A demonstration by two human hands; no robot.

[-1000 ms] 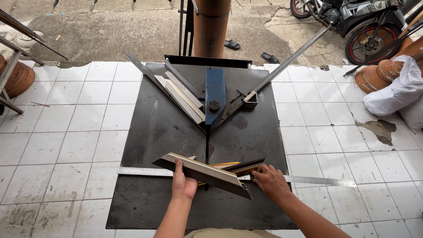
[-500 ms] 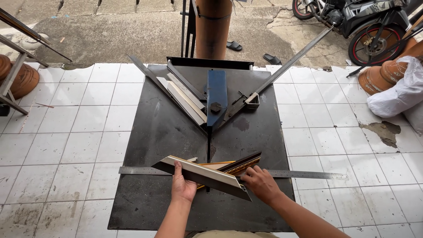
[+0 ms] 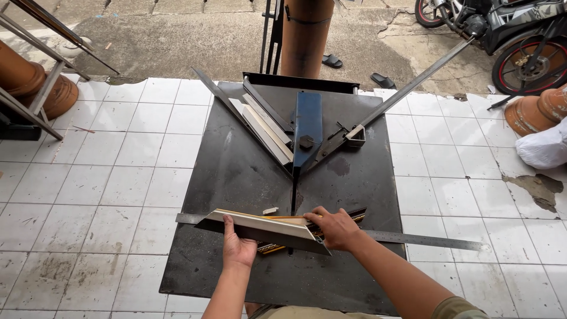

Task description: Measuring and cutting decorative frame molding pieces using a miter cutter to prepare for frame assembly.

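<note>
While the left hand (image 3: pixel 238 248) grips the frame moulding (image 3: pixel 260 227) at the near edge of the black plate (image 3: pixel 236 171), the right hand (image 3: pixel 336 227) grasps gold-edged strips (image 3: pixel 348 215); ends should sit flush over the steel ruler (image 3: pixel 431 240).

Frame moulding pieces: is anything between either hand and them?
No. The left hand grips the long white-faced moulding from below, and the right hand rests on the stacked gold-edged pieces beside it, above the steel ruler on the black table.
</note>
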